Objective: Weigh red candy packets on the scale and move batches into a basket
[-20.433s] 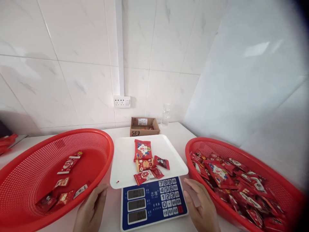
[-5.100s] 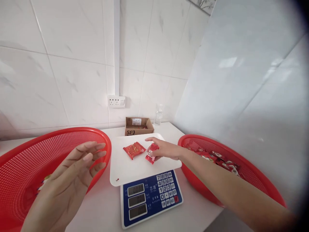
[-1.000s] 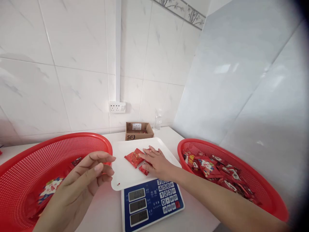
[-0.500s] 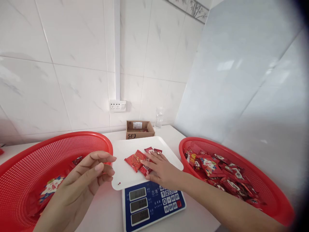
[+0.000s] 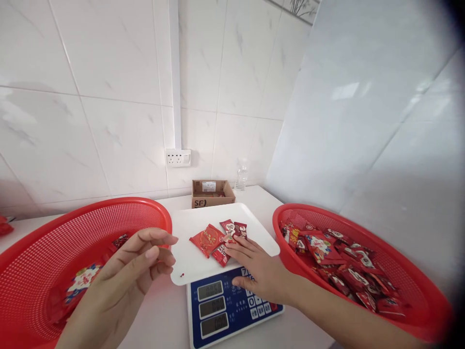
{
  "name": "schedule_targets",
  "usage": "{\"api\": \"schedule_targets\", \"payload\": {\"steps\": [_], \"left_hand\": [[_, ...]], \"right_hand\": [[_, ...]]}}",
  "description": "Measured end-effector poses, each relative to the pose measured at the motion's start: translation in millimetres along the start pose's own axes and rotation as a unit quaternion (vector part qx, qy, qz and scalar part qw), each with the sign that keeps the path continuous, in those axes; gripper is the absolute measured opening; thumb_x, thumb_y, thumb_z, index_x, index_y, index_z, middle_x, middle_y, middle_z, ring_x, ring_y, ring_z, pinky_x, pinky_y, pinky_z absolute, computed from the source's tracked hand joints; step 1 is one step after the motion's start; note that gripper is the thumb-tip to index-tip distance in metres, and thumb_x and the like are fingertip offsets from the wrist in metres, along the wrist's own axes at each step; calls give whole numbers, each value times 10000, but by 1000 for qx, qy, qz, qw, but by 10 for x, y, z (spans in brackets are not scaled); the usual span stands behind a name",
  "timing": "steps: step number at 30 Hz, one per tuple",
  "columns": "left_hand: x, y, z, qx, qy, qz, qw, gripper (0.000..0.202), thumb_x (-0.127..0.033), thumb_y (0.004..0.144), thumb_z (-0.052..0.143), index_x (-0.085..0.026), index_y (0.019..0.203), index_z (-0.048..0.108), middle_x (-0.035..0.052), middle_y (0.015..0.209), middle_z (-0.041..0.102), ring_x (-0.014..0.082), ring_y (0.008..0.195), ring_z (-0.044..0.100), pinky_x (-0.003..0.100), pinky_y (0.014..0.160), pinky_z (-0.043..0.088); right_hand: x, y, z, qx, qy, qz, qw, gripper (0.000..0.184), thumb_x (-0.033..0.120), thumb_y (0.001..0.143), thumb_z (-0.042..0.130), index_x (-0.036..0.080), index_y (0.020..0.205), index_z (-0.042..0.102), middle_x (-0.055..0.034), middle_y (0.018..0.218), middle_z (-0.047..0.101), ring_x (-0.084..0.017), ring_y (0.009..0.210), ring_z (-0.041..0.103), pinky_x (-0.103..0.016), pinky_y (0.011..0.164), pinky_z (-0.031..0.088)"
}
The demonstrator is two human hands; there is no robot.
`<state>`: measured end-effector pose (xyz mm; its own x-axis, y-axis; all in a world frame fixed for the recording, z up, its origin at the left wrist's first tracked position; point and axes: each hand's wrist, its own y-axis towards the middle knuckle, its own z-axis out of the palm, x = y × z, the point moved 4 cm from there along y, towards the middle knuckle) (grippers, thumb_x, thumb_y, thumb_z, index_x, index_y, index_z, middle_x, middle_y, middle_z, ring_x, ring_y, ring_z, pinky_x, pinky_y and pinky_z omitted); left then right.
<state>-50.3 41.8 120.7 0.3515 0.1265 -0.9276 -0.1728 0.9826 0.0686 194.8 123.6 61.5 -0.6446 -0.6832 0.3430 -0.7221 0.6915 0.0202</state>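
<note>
Several small red snack packets [image 5: 208, 239] lie in a loose group on the white pan [image 5: 181, 220] of a blue digital scale [image 5: 214, 334]. My right hand [image 5: 263, 269] is over the pan's front right edge, fingers spread, with its fingertips at the nearest packets; I cannot tell if they touch. It grips nothing. To the left, my left hand [image 5: 123, 276] hovers in front of a red basket [image 5: 145, 206], its fingers loosely curved and apart from the thumb, with nothing held. Part of the keypad is hidden by my right hand.
A second red basket [image 5: 290, 209] on the right holds a heap of red packets [image 5: 352, 271]. Some packets [image 5: 85, 281] lie in the left basket. Behind the scale stand a small cardboard box [image 5: 214, 199] and a clear plastic bottle [image 5: 241, 177], before a tiled wall.
My right hand has drawn back from the packets toward the scale's keypad, uncovering more of them. My left hand stays nearly where it was. The view has shifted slightly.
</note>
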Motion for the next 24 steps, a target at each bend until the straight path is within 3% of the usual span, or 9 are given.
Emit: {"api": "schedule_targets", "payload": {"steps": [5,13,18,24], "left_hand": [[2,-1,1,5,1,-7,1000,209,-349,685,742,-286,874,680,-5,902,648,136,743,585,194,644,548],[-8,2,22,2,-1,-7,1000,215,-366,684,746,-278,866,674,-3,903,654,131,738,583,193,643,544],[-14,-8,34,5,4,-9,1000,198,-347,686,745,-281,859,676,-4,897,650,130,725,575,188,626,539],[-25,-11,37,6,3,-6,1000,188,-343,687,739,-288,857,682,2,902,650,141,728,581,201,637,546]], "right_hand": [[72,40,8,-9,-11,19,1000,647,548,878,436,189,1414,383,-78,1480,360,-287,1399,186,-501,1143,165],[147,58,-24,-87,-2,-10,996,355,301,862,562,190,1198,581,-93,1308,540,-248,1256,409,-445,1091,318],[137,46,0,-95,2,-21,995,394,342,842,586,195,1207,568,-115,1340,496,-267,1273,397,-461,1074,345],[29,34,-25,-129,34,-46,990,485,488,889,454,227,1295,505,-115,1379,460,-256,1315,355,-459,1093,312]]}}
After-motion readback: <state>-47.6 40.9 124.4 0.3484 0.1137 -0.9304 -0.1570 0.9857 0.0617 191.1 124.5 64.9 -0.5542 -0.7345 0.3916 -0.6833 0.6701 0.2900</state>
